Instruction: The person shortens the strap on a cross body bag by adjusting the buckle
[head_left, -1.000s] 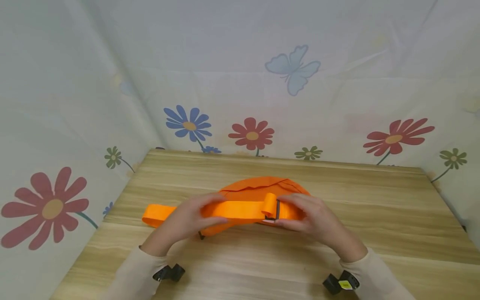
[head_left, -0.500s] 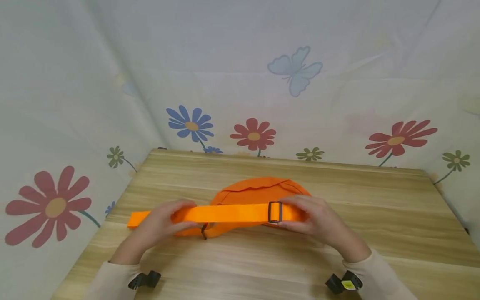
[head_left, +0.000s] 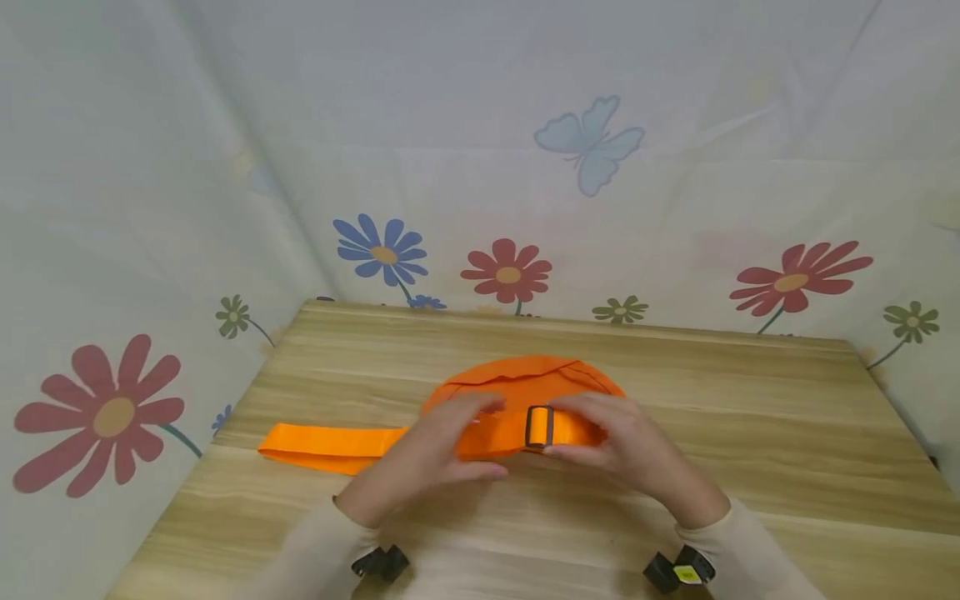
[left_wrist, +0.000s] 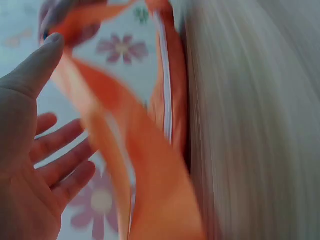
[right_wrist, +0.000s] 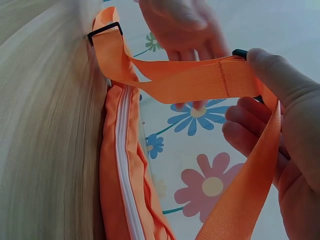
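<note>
An orange waist bag lies on the table in the head view, its white zipper visible in the right wrist view. My right hand pinches its orange strap just beside a black slider buckle, thumb on the near side. My left hand is held beside the strap, thumb and fingers spread apart. In the right wrist view the left palm shows behind the raised strap. A second black buckle sits farther along the strap, near the tabletop.
The wood-grain table carries the bag, and a loop of strap trails toward its left side. A white backdrop printed with flowers and a butterfly stands behind and to the left of the table.
My left hand drew the strap leftward, flattening the raised loop at the slider buckle. It then let go and moved back right toward the buckle. My right hand keeps its pinch.
</note>
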